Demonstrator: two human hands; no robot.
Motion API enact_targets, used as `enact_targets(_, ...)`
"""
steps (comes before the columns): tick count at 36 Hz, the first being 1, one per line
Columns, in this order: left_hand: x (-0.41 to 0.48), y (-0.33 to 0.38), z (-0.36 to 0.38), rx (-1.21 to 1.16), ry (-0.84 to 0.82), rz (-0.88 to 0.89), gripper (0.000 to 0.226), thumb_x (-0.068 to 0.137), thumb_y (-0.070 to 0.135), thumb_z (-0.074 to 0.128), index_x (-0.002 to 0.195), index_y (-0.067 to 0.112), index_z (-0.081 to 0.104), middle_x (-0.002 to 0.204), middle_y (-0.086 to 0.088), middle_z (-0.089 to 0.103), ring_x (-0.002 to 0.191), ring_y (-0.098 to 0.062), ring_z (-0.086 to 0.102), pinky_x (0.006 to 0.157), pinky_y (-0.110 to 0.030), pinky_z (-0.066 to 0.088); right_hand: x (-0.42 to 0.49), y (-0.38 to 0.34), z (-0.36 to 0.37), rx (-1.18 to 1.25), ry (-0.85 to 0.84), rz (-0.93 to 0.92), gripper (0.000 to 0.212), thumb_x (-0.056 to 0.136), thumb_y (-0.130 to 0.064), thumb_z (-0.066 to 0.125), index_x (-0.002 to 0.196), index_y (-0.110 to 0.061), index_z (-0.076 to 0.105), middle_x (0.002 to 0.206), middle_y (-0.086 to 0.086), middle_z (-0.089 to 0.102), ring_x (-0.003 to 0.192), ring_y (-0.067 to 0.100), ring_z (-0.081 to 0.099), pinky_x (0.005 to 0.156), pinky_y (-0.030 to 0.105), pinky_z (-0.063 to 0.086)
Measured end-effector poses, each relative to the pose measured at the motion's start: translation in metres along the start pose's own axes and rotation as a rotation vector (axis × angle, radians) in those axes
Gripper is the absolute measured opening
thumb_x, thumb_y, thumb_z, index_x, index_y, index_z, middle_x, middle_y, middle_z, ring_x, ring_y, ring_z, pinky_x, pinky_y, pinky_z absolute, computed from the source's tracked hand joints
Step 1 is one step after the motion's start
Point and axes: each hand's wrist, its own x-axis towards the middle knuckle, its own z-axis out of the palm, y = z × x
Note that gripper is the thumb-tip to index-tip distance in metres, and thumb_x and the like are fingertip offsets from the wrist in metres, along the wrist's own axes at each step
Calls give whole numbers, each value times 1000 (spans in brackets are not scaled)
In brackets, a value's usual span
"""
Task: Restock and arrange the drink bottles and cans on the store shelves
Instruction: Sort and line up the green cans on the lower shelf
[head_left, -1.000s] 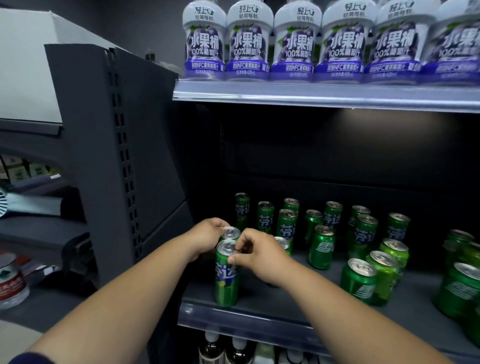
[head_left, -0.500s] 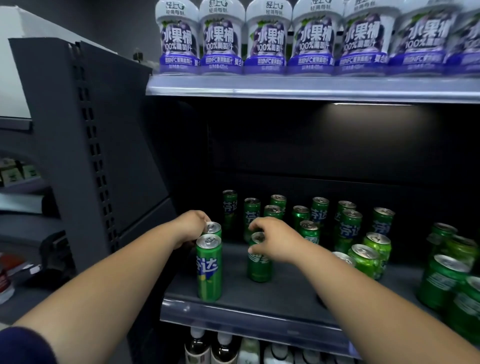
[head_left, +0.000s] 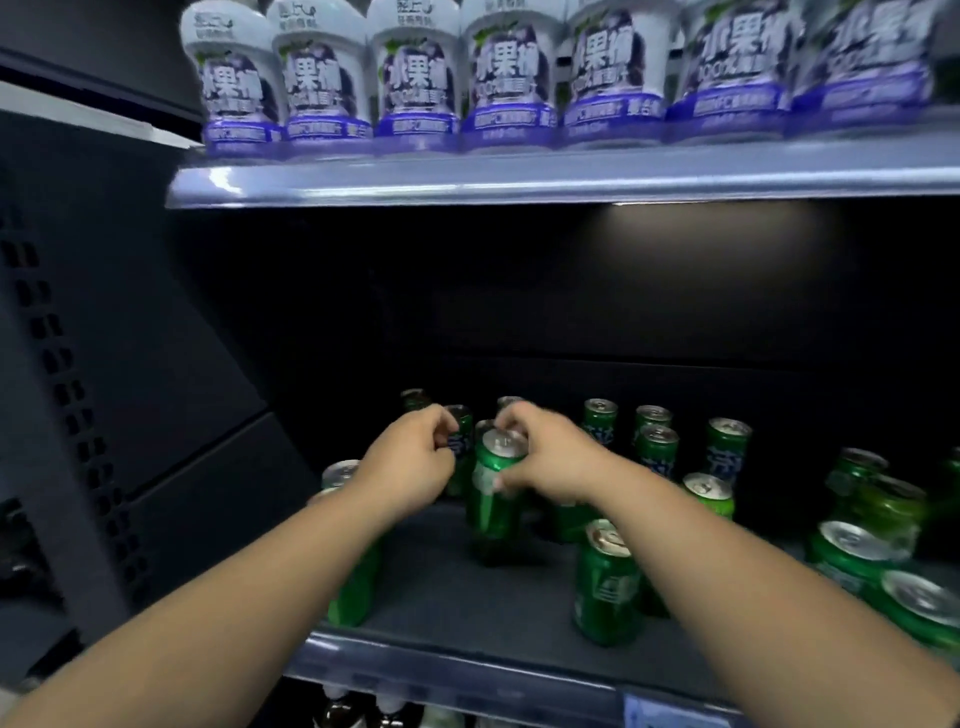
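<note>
Several tall green cans stand loosely on the dark lower shelf (head_left: 457, 613). My right hand (head_left: 550, 457) grips one green can (head_left: 493, 499) near its top, at the shelf's middle. My left hand (head_left: 410, 462) has curled fingers round another green can (head_left: 462, 447) just behind and to the left of it. Two more cans (head_left: 340, 474) stand at the shelf's front left, partly hidden by my left forearm. A single can (head_left: 608, 587) stands near the front, under my right forearm.
White and purple juice bottles (head_left: 415, 73) line the upper shelf (head_left: 519, 176). More green cans (head_left: 862, 530) crowd the right side. A dark perforated side panel (head_left: 104, 395) closes the left. Bottle tops (head_left: 358, 712) show below the shelf lip.
Both hands moved deeper and to the right. My left hand left the front-left cans for one further back. My right hand keeps hold of its can. The camera came closer.
</note>
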Motion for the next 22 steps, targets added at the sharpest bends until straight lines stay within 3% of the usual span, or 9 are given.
enact_targets(2, -6, 7, 19, -8, -23, -34, 17, 86, 12, 53, 92, 26, 56, 81, 3, 63, 75, -21, 60, 67, -32, 48, -14, 3, -30, 17, 72, -21, 65, 66, -26, 91, 121, -30, 55, 115, -5, 61, 99, 16, 62, 86, 35, 55)
enact_targets(4, -13, 13, 44, -35, -188, -56, 15, 89, 13, 53, 90, 28, 54, 77, 1, 62, 64, -17, 57, 58, -31, 45, -33, 10, -55, 39, 126, -24, 65, 66, -27, 92, 119, -31, 56, 114, -8, 60, 102, 15, 61, 89, 35, 53)
enact_targets(6, -22, 18, 72, -54, -412, -27, 23, 85, 14, 65, 98, 29, 55, 91, 0, 64, 73, -14, 59, 68, -35, 51, -56, 18, -74, 61, 162, -23, 62, 65, -26, 92, 115, -33, 57, 114, -12, 62, 106, 11, 61, 91, 36, 53)
enact_targets(10, -42, 26, 121, -150, -688, 59, 80, 58, 43, 86, 127, 38, 45, 120, 11, 62, 106, -5, 63, 96, -34, 53, -106, 40, -91, 91, 189, 41, 54, 62, -25, 92, 103, -37, 59, 108, -16, 66, 103, 5, 64, 84, 35, 57)
enact_targets(12, -49, 33, 139, -197, -676, 57, 89, 57, 48, 89, 130, 42, 39, 122, 17, 62, 110, 0, 61, 98, -29, 51, -129, 53, -93, 113, 199, 76, 50, 61, -26, 92, 99, -36, 61, 101, -16, 67, 98, 8, 66, 82, 40, 58)
enact_targets(16, -50, 45, 157, -223, -529, 67, 60, 65, 47, 87, 108, 35, 47, 105, 13, 68, 92, -2, 65, 76, -23, 52, -170, 78, -99, 131, 274, 156, 49, 61, -22, 93, 96, -33, 60, 98, -16, 67, 95, 14, 65, 86, 44, 55)
enact_targets(19, -48, 53, 163, -224, -577, 101, 58, 63, 48, 88, 102, 34, 48, 105, 13, 69, 94, -1, 66, 84, -29, 55, -192, 89, -103, 94, 241, 246, 54, 60, -25, 91, 101, -35, 58, 104, -17, 67, 92, 18, 69, 79, 49, 59)
enact_targets(22, -52, 67, 170, -282, -652, 119, 60, 63, 45, 90, 105, 33, 49, 109, 14, 69, 99, 1, 65, 91, -32, 55, -205, 99, -103, -64, 179, 314, 57, 61, -33, 92, 101, -38, 53, 102, -17, 64, 90, 14, 65, 77, 44, 57)
